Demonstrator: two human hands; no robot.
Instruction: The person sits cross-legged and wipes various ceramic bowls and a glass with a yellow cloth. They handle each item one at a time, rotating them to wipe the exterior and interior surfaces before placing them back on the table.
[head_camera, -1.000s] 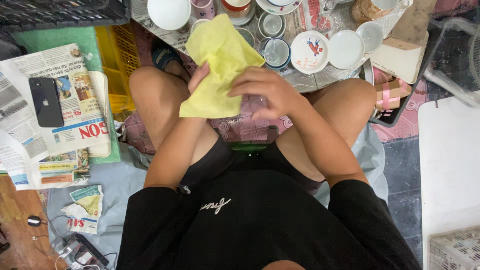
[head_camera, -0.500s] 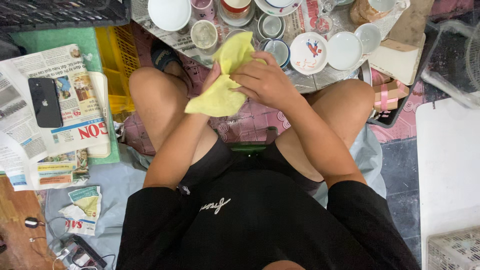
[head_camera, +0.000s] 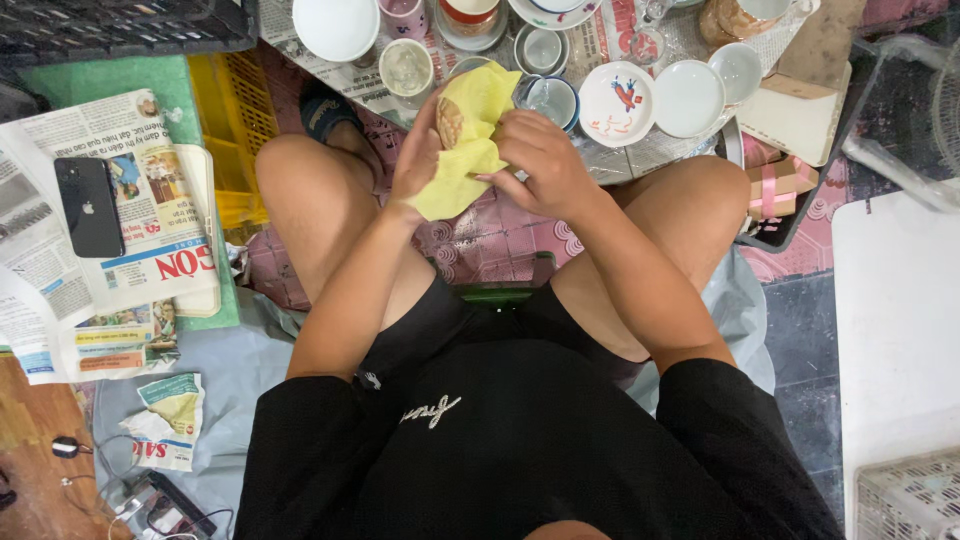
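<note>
My left hand (head_camera: 418, 160) and my right hand (head_camera: 540, 165) are raised together above my knees, both wrapped in a yellow cloth (head_camera: 470, 135). A small round brownish dish (head_camera: 450, 122) peeks out of the cloth against my left palm. My right hand presses the cloth onto it from the right. Just beyond my hands, small bowls and cups stand on newspaper: a white bowl with a red and blue pattern (head_camera: 617, 102), a plain white bowl (head_camera: 689, 97), and a clear glass cup (head_camera: 405, 68).
A black phone (head_camera: 88, 206) lies on newspapers (head_camera: 150, 230) at the left. A yellow crate (head_camera: 228, 120) sits beside my left knee, with a sandal (head_camera: 322, 112) next to it. A gift box with pink ribbon (head_camera: 780, 185) lies at the right, by a white board (head_camera: 895, 320).
The spread-out yellow cloth has been gathered tighter around a small dish. Both hands have closed in on it, and the dish now shows through the cloth.
</note>
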